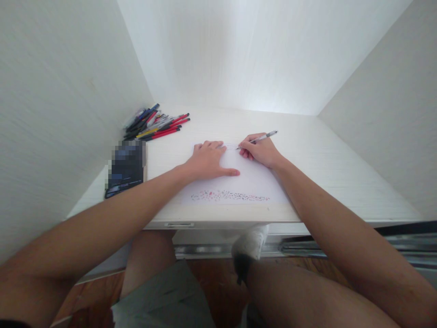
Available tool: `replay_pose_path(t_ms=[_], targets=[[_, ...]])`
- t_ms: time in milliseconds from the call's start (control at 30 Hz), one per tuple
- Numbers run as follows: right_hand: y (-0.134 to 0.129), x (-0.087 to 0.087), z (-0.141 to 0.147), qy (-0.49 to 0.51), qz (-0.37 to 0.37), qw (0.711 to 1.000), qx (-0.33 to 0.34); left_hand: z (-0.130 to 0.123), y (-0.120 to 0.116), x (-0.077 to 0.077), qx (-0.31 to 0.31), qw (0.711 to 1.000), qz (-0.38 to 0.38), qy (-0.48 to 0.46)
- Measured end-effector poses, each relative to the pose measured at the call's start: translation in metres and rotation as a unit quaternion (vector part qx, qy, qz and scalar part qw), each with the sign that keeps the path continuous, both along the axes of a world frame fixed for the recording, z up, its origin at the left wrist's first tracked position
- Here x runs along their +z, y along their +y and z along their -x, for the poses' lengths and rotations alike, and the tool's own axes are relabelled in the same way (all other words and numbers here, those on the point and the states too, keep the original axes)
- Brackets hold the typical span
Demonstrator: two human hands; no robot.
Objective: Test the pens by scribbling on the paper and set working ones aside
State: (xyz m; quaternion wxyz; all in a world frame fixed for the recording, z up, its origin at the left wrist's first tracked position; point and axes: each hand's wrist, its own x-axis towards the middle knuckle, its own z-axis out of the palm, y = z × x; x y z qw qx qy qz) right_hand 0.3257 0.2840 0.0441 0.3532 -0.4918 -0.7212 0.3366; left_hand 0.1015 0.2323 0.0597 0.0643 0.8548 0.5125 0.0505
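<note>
A white sheet of paper (246, 182) lies on the desk in front of me. Rows of small red and dark marks run along its near edge, and faint marks show near its far edge. My left hand (208, 161) rests flat on the sheet's left part, fingers spread and thumb pointing right. In my right hand (261, 149) a clear-barrelled pen (269, 135) is gripped between the fingers, tilted up to the right. Its tip meets the paper at the far edge, or is very close to it; I cannot tell which.
A heap of pens (157, 125), red, black, yellow and blue, lies at the desk's back left. Nearer, a dark, partly blurred flat object (126, 168) lies by the left wall. White panels enclose the desk (327, 159) on three sides. My legs are below its front edge.
</note>
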Motion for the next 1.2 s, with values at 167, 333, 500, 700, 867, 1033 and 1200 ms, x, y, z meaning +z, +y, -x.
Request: replay_pose_path(t_ms=[167, 333, 500, 700, 867, 1033, 1200], targets=[[-0.003, 0.002, 0.001, 0.002, 0.002, 1.000, -0.003, 0.001, 0.002, -0.004, -0.002, 1.000, -0.007, -0.007], [-0.002, 0.001, 0.001, 0.008, 0.001, 1.000, 0.004, 0.001, 0.001, -0.005, -0.002, 1.000, -0.007, -0.005], [0.005, -0.005, -0.001, 0.110, 0.009, 0.993, -0.036, 0.002, 0.003, -0.007, -0.003, 1.000, -0.009, -0.001], [0.005, 0.007, -0.004, 0.251, 0.070, 0.965, -0.027, 0.001, 0.002, -0.006, -0.002, 1.000, -0.012, -0.003], [-0.015, 0.023, -0.004, 0.237, 0.097, 0.967, -0.003, 0.000, 0.000, -0.003, -0.002, 1.000, -0.007, -0.012], [-0.040, 0.023, -0.005, 0.199, 0.125, 0.972, -0.013, 0.000, 0.001, -0.004, -0.004, 1.000, -0.013, -0.020], [-0.051, 0.021, -0.013, 0.171, 0.129, 0.977, -0.014, 0.000, -0.001, -0.001, -0.005, 1.000, -0.004, -0.017]])
